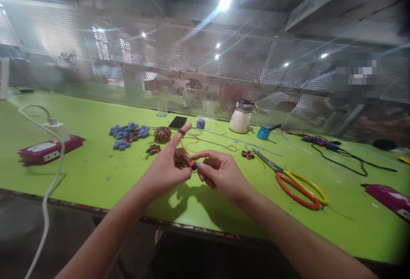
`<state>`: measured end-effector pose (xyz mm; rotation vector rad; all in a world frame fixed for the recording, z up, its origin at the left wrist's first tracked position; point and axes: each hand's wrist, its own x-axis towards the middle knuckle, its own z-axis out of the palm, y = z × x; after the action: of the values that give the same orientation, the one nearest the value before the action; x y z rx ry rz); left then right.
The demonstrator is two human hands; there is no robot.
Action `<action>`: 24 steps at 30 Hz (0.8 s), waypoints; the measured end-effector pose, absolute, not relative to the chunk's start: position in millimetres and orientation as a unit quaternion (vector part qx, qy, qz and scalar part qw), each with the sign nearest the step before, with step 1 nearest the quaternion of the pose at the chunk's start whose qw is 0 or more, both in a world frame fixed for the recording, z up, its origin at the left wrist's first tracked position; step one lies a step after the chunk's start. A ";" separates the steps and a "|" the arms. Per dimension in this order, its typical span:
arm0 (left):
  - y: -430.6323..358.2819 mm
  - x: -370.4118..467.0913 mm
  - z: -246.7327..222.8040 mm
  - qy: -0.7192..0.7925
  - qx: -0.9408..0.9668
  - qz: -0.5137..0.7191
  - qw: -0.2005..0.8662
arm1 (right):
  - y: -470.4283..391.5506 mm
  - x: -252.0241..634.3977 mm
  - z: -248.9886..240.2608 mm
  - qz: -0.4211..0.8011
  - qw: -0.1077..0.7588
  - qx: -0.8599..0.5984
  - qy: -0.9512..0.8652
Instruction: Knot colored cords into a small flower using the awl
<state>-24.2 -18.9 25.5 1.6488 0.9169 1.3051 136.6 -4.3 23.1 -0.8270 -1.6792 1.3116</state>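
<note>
My left hand [168, 165] pinches a small orange and dark crocheted piece [192, 165], its index finger raised with yarn wound round it. Thumb and fingertips of my right hand [221, 172] meet at the same piece from the right. Beyond my left hand lie an orange and dark yarn ball [162, 134] and a small crocheted flower [153, 149]. Another flower [247, 154] rests beside the tips of the scissors [301, 189], which have orange and yellow handles. Blue crocheted flowers [123, 132] form a cluster at the left.
On the green table [96, 176] are a black phone [177, 121], a blue yarn ball [200, 123], a white jug [241, 118] and a blue pot [264, 133]. Purple power strips [53, 151] lie at both sides, a white cable [48, 206] at left, a blue tool [320, 142] at right.
</note>
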 end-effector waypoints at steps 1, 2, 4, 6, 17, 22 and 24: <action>-18.8 -24.0 24.0 0.368 0.662 0.512 0.405 | -3.9 136.4 22.9 0.527 0.412 -0.333 -0.664; -18.6 -23.6 22.6 0.371 0.667 0.506 0.401 | -3.6 136.2 22.7 0.534 0.411 -0.338 -0.657; -18.2 -21.9 20.3 0.375 0.672 0.502 0.396 | -3.5 135.5 22.0 0.556 0.415 -0.352 -0.628; -18.2 -18.3 18.3 0.383 0.666 0.514 0.382 | -4.2 134.3 21.0 0.581 0.426 -0.368 -0.587; -18.8 -9.2 22.7 0.299 0.416 0.643 0.570 | -13.8 128.4 18.6 0.610 0.522 -0.276 -0.529; -24.6 -12.2 22.7 0.218 0.399 0.648 0.611 | -14.3 133.1 21.3 0.588 0.500 -0.241 -0.588; -27.0 -12.8 22.4 0.202 0.410 0.655 0.601 | -14.0 136.3 23.2 0.584 0.480 -0.235 -0.611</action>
<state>-12.8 -27.0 22.4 0.9493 0.4676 1.5185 136.3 -14.0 23.2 -0.5725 -1.4917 1.4237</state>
